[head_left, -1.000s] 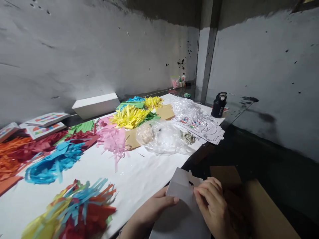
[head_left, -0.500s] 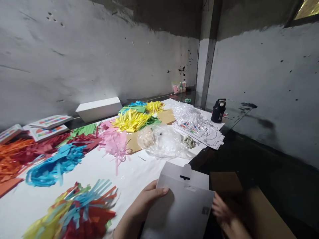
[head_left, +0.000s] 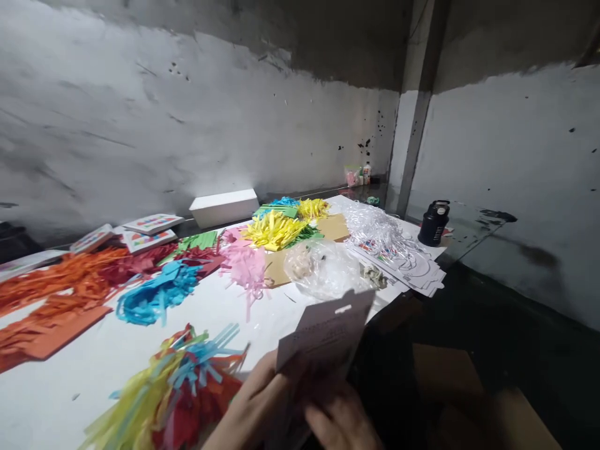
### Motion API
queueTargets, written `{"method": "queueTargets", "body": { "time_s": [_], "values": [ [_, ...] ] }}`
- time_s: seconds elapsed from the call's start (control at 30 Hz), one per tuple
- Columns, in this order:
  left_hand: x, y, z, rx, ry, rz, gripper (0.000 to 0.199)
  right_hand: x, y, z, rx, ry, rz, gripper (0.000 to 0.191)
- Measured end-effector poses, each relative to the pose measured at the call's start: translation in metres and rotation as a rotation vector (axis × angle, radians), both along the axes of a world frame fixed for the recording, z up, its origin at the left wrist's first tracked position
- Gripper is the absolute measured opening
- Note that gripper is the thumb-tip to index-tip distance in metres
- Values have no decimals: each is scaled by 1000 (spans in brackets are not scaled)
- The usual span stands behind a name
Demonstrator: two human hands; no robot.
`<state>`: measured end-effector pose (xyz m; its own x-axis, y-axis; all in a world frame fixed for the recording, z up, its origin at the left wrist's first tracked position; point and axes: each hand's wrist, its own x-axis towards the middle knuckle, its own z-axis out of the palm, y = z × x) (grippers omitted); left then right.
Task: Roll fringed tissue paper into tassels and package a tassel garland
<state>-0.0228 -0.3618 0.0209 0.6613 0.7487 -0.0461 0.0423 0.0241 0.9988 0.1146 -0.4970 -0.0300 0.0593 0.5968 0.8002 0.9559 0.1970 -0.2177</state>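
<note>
A flat white cardboard box [head_left: 328,334] with a slotted hang tab is tilted up in front of me, its near face in shadow with faint print on it. My left hand [head_left: 265,390] is closed on its left side, the thumb hidden in the dark. Against the lower part of the box lies my right hand [head_left: 344,415], its fingers bent round it and partly blurred. The bottom of the box is too dark to make out. Left of my left hand, a bundle of multicoloured tissue-paper tassels [head_left: 187,381] rests on the white table covering [head_left: 107,387].
Blue tassels [head_left: 159,290], orange tassels [head_left: 70,281], pink tassels [head_left: 246,269] and yellow tassels [head_left: 272,230] spread across the table. A clear plastic bag [head_left: 328,269], white strings [head_left: 379,228] and a black bottle [head_left: 434,224] stand farther back. Brown cardboard [head_left: 445,375] is at lower right.
The box has turned and tipped, so its plain bright face has given way to a shadowed printed one. My right hand has come in from the right edge to its lower part. The view has swung left.
</note>
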Motion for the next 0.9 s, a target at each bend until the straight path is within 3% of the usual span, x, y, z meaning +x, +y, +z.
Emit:
{"method": "queueTargets", "body": {
  "time_s": [0.13, 0.27, 0.4, 0.5, 0.57, 0.7, 0.8, 0.87, 0.9],
  "values": [
    [-12, 18, 10, -294, -27, -136, 46, 30, 6, 6, 189, -19, -68, 35],
    [-7, 12, 9, -570, -77, -153, 34, 47, 18, 23, 131, 39, -35, 27],
    [-2, 8, -3, -628, -104, -141, 27, 50, 24, 36, 68, 159, 92, 14],
    [-3, 11, -13, -612, -67, -176, 35, 52, 25, 37, 30, 248, 184, 3],
    [-2, 13, -18, -592, -55, -194, 40, 52, 26, 33, 48, 273, 180, 8],
    [6, 14, -23, -571, -4, -171, 45, 51, 26, 14, 188, 306, 34, 9],
    [9, 17, -27, -571, 19, -118, 44, 70, 6, -8, 327, 601, -180, 14],
    [7, 20, -29, -545, -3, -93, 37, 99, -24, -28, 281, 757, -401, 20],
    [4, 22, -30, -534, -22, -81, 35, 117, -43, -41, 143, 746, -522, 23]
  ]
}}
